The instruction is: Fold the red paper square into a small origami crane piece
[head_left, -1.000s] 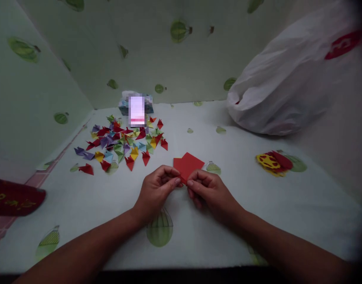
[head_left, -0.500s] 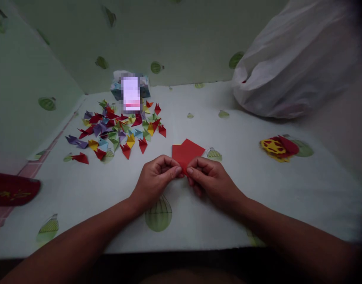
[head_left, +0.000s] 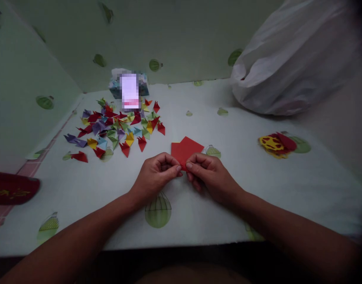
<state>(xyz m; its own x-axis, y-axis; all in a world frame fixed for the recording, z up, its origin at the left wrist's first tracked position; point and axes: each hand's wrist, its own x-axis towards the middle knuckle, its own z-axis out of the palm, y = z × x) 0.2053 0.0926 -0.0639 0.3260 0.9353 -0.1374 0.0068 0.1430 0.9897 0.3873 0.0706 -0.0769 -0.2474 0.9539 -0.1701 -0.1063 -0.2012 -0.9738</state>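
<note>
Red square paper (head_left: 186,149) lies at the middle of the table in front of both hands, with a thin yellow edge peeking out at its upper left. Thumb and fingers of my left hand (head_left: 163,169) pinch red paper at the near end of it. My right hand (head_left: 210,173) pinches the same spot from the other side, the fingertips almost meeting. Whether the pinched part is a corner of the sheet or a separate folded piece, I cannot tell. To the left lies a spread of folded paper cranes (head_left: 112,128) in red, yellow, green, blue and purple.
A lit phone (head_left: 130,90) leans against a tissue box (head_left: 143,83) behind the cranes. At the back right sits a large white plastic bag (head_left: 275,75). Red and yellow cut-out pieces (head_left: 275,144) lie on the right, and a dark red object (head_left: 13,188) at the left edge.
My fingertips stay pinched on the red paper and have shifted only slightly. The whole view has moved a little.
</note>
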